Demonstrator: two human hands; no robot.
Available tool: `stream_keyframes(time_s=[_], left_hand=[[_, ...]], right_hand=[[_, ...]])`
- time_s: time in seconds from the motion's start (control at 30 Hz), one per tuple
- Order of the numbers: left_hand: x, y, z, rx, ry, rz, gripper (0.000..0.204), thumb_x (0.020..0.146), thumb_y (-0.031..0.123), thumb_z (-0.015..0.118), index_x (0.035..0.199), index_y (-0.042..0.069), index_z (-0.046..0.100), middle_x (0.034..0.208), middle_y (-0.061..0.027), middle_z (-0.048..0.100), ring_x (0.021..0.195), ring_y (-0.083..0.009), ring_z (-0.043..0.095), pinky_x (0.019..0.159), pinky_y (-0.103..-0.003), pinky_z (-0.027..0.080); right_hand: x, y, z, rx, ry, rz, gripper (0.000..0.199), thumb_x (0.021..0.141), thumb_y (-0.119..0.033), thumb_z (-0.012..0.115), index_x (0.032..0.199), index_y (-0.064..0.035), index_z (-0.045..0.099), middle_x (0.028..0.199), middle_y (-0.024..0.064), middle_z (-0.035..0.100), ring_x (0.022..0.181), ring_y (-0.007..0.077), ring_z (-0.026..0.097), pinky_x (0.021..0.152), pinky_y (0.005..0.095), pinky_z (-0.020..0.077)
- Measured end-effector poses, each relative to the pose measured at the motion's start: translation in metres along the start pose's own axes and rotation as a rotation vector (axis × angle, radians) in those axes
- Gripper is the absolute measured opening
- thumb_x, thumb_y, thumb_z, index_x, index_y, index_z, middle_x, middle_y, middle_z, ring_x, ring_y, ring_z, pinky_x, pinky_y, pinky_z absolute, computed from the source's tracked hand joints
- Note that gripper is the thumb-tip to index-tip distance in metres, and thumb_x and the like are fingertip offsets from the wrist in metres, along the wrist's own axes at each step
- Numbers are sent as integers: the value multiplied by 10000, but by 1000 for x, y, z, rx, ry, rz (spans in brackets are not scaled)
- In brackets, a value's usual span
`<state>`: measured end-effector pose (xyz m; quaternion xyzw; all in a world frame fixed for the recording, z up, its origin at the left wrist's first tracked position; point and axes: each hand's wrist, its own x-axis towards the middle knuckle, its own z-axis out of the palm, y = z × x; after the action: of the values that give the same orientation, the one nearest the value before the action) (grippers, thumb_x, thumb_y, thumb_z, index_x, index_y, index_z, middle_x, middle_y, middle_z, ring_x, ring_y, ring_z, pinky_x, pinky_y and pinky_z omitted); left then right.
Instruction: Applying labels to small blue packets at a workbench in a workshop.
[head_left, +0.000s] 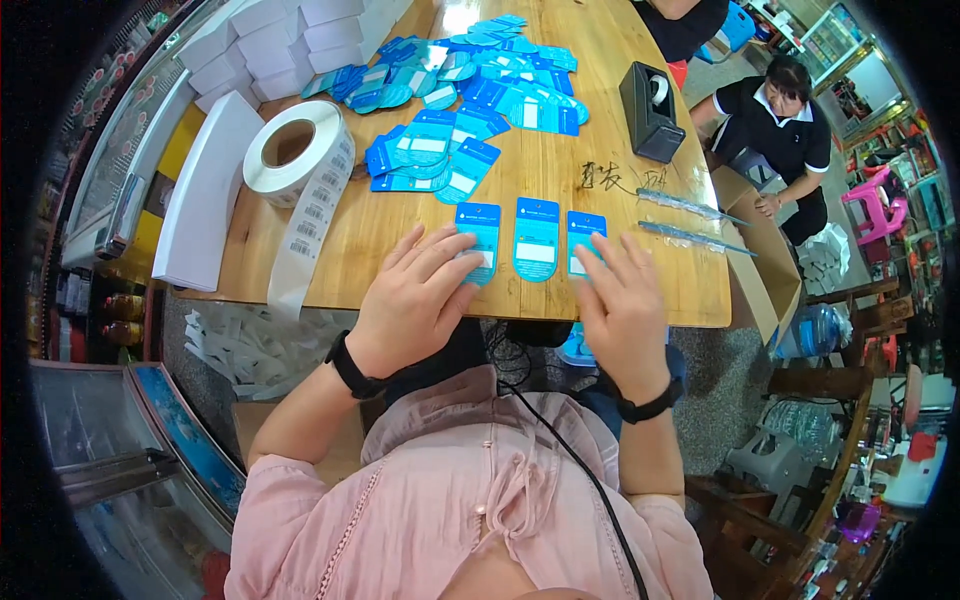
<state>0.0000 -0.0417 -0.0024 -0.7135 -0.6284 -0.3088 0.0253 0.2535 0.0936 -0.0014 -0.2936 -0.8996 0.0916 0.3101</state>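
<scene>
Blue round-bottomed cards, three in a row, lie on the wooden table between and under two open hands.

The left hand, fingers extended, reaches over the left-hand card; the right hand, fingers loosely spread, covers part of the right-hand card; neither appears to grip anything, and fingertip contact is hard to tell. Between them the middle card sits uncovered. Beyond the left hand lies a heap of similar blue cards; to its left stands a roll of barcode labels, its strip trailing towards the near edge. Beyond the right hand is a black tape dispenser.
</scene>
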Motion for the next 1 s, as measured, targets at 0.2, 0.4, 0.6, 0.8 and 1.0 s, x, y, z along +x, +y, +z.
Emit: stream_keyframes(time_s=[0.2,0.4,0.6,0.8,1.0], left_hand=[[-1,2,4,69,-5,15,293,1029,202,688,1301,96,706,1405,-108,686,1392,-315,607,1223,-534,408],[-2,4,5,84,-1,-2,337,1018,189,690,1346,114,706,1443,-99,678,1414,-313,599,1228,-545,408],[-1,5,7,66,34,-11,314,1017,203,696,1315,102,706,1443,-93,674,1411,-311,594,1233,-532,403],[-25,-13,-35,-108,232,-23,460,935,128,783,1382,77,684,1471,-161,658,1390,-374,602,1179,-525,464],[-68,-75,-102,286,441,-448,455,890,222,826,1291,36,722,1275,-183,711,1170,-407,657,1008,-485,520]], right_hand=[[-2,16,0,-78,-43,56,303,1009,-211,729,1289,-101,769,1411,125,711,1387,444,582,1192,615,406],[1,12,4,-76,-35,53,291,1002,-143,726,1278,-76,785,1387,150,732,1379,456,599,1190,573,429],[0,12,1,-55,-44,23,314,991,-134,749,1292,-45,765,1398,179,717,1374,451,599,1170,519,460],[0,4,-2,104,65,97,401,982,-92,768,1376,-43,712,1436,229,670,1371,419,606,1144,488,483],[3,-18,2,119,42,13,389,1020,-84,736,1404,-33,698,1506,204,647,1417,383,596,1165,465,471]])
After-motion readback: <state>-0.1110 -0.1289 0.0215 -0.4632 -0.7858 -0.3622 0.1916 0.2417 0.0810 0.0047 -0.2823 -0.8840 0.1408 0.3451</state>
